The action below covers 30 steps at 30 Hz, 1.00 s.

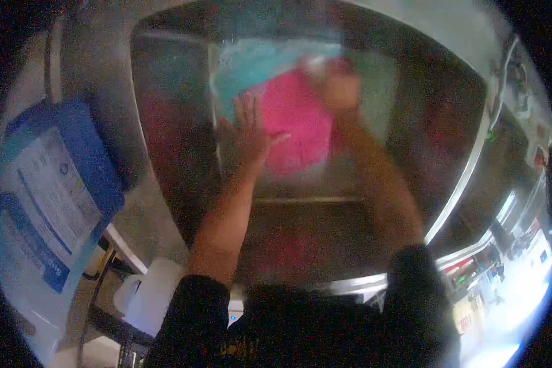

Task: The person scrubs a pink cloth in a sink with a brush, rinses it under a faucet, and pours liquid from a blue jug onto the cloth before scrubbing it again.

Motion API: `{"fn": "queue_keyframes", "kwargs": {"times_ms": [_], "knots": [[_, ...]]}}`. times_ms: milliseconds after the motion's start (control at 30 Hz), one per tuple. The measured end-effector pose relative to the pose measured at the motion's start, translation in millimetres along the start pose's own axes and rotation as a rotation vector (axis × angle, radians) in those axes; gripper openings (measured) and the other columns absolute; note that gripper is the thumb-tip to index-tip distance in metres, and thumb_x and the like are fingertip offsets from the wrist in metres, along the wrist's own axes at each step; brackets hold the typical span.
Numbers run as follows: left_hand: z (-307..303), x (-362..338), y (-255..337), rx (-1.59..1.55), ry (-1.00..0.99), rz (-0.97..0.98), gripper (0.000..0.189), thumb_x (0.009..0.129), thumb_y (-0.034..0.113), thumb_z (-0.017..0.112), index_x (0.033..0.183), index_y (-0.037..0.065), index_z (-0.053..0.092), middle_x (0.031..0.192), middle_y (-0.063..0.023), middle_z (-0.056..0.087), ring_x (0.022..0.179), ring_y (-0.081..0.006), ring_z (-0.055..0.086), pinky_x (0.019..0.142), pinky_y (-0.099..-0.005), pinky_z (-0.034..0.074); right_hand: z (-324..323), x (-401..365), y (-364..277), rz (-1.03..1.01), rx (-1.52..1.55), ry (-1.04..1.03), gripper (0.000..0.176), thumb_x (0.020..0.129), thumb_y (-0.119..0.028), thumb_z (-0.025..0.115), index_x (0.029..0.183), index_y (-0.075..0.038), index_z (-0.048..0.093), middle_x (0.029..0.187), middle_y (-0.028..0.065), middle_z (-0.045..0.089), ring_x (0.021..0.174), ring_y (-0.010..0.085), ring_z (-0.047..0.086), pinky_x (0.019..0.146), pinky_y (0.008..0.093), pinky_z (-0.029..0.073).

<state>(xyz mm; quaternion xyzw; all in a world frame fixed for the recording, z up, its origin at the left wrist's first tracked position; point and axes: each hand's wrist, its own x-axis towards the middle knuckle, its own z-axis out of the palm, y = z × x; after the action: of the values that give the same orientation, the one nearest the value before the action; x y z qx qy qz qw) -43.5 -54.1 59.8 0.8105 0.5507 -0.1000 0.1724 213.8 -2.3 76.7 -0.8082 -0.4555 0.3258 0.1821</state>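
A bright pink flat piece lies in a dark, shiny-walled basin. Beneath its upper left edge shows a teal piece with a whitish, mottled surface. My left hand rests on the pink piece's left side, fingers spread and thumb stretched across it. At the pink piece's upper right corner, my right hand is smeared by motion. A pale and dark red blur sits at its fingers, and I cannot tell whether they hold it.
A blue and white printed package stands on the left, outside the basin. Below it is a white rounded container near a dark rack. The basin's bright metal rim curves along the right. Farther right lies a brightly lit, cluttered area.
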Motion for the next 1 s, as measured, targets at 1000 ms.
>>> {"fn": "queue_keyframes", "kwargs": {"times_ms": [1000], "knots": [[13, -6, -9, -0.154, 0.060, -0.043, 0.139, 0.057, 0.085, 0.068, 0.161, 0.010, 0.013, 0.168, -0.0125, 0.009, 0.154, -0.0414, 0.000, 0.109, -0.0809, 0.004, 0, -11, 11, 0.002, -0.526, -0.105, 0.060, 0.096, -0.059, 0.053, 0.117, -0.005, 0.068, 0.072, 0.0120, 0.070, 0.064, 0.0304, 0.070, 0.060, 0.0443, 0.057]]}}
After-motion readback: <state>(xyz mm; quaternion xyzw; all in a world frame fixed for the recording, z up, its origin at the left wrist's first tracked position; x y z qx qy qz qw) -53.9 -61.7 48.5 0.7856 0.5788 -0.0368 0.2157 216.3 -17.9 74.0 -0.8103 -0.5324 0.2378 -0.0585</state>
